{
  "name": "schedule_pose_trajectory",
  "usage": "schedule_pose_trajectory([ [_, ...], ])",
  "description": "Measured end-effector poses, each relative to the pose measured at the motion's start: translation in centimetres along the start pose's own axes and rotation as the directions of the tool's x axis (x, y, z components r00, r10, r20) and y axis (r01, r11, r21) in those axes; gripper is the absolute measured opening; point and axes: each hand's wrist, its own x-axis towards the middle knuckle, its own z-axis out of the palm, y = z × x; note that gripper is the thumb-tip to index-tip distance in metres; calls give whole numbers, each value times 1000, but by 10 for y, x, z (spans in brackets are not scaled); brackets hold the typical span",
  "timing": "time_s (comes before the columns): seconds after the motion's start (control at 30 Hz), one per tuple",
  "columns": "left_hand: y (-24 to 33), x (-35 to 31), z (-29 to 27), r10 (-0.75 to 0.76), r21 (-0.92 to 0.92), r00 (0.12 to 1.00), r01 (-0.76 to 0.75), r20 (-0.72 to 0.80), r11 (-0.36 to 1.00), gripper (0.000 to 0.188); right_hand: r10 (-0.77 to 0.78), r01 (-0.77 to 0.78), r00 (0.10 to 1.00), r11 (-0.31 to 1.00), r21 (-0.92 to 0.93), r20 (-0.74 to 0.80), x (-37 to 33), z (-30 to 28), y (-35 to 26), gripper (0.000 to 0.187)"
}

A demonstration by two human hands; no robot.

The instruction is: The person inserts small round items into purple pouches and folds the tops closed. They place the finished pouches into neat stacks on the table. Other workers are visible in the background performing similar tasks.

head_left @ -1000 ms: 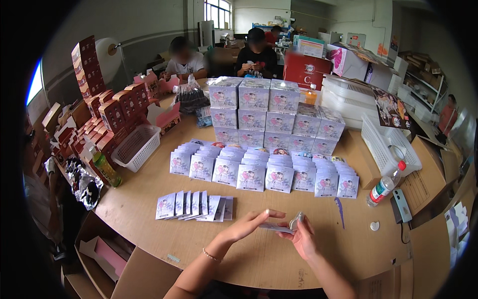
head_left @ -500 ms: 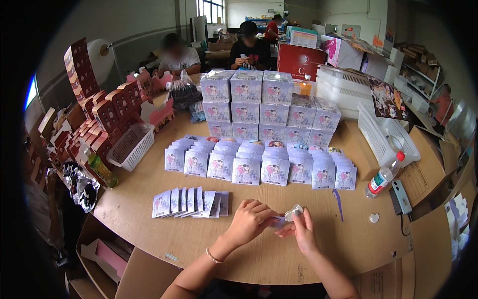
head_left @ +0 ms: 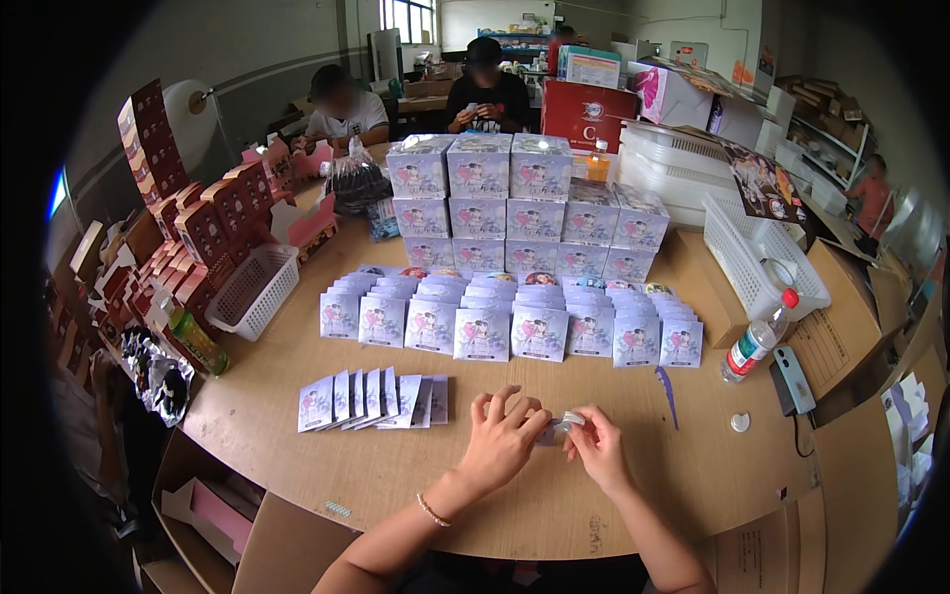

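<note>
My left hand (head_left: 503, 438), with a beaded bracelet at the wrist, pinches a small purple packet (head_left: 547, 436), mostly hidden by its fingers. Beside it, my right hand (head_left: 600, 451) has thumb and fingers closed on a small shiny silvery-white piece (head_left: 571, 420), held against the packet's edge. Whether the piece is partly inside the packet I cannot tell. To the left of my hands lies a fanned row of flat purple packets (head_left: 361, 400). Beyond my hands, several stacks of similar packets (head_left: 482, 334) stand in a line, some with round colourful badges (head_left: 540, 279) showing on top.
Purple boxes (head_left: 480, 168) are piled behind the packets. A water bottle (head_left: 759, 337), a power bank-like block (head_left: 794, 380), a white round piece (head_left: 739, 423) and a purple strip (head_left: 667, 396) lie right. White baskets (head_left: 253, 292) and a green-labelled bottle (head_left: 196, 340) stand left. Two people sit opposite.
The silvery piece has moved slightly left and turned in my right hand, closer to the packet. My left hand's fingers are raised and more spread. The whole view has shifted a little.
</note>
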Motion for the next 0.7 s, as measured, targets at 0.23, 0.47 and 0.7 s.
schedule_pose_trajectory([
  [0.23, 7, -1, 22, -94, -129, 988, 77, -125, 989, 13, -141, 135, 990, 975, -176, -24, -1, -1, 18, 6],
  [0.47, -5, 1, 24, -134, -403, 979, 62, -155, 913, 10, -268, 261, 963, 897, -356, 30, 1, 4, 12, 9],
  [0.7, -43, 19, -22, -734, -948, 667, 138, -126, 288, 16, -141, 275, 949, 809, -519, 283, -9, 1, 2, 7],
])
